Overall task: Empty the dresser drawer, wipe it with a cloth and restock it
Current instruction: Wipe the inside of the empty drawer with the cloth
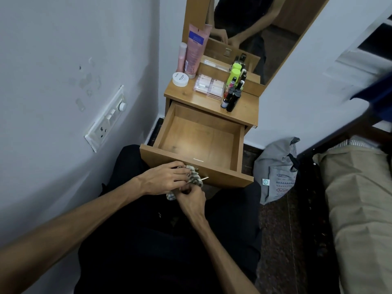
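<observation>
With both hands (pixel 167 180) (pixel 192 200) clamping their fingers on the cloth (pixel 194 177) at the front of the empty drawer (pixel 197 136), we risk snagging it on the handle (pixel 204 178) if we tug.

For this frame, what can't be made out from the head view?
- Cloth: mostly covered by the left hand and right hand; its full size is hidden.
- Drawer handle: behind the cloth and fingers.
- Bottles on the dresser top: labels too small to read.
- Dark blue object at the right edge: blurred and cut off.
</observation>
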A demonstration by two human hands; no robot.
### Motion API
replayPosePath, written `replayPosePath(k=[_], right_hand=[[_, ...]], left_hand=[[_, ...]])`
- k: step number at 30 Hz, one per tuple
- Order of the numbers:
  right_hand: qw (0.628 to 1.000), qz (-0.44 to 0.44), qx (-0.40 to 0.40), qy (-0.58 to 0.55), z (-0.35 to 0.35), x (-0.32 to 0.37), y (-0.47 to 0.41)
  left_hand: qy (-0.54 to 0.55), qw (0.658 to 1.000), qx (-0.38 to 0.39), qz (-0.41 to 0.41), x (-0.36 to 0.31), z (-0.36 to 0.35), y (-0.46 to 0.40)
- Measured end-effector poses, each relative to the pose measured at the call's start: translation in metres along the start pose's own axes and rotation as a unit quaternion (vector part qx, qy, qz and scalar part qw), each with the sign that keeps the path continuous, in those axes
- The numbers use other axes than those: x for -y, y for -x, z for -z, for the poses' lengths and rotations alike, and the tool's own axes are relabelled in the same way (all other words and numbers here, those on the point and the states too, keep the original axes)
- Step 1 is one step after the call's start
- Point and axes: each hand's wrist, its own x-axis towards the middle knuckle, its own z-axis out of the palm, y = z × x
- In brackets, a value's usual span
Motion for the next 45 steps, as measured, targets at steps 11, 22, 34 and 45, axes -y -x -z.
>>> replayPosePath(k=[11,22,34,45], right_hand=[[0.996,0.072,-0.01,0.051,-0.041,0.046,-0.011],[0.973,0.158,0.02,0.168,-0.065,0.059,-0.023],[0.925,0.27,0.087,0.252,-0.046,0.065,-0.029],[0.963,0.23,0.131,-0.044,0.031,0.155,-0.014]], left_hand=[[-0.038,0.996,-0.016,0.074,0.017,0.002,0.052],[-0.006,0.97,0.021,0.243,0.018,0.016,0.074],[0.099,0.827,-0.003,0.554,0.011,0.032,0.077],[0.366,0.55,-0.353,0.663,0.03,0.077,0.052]])
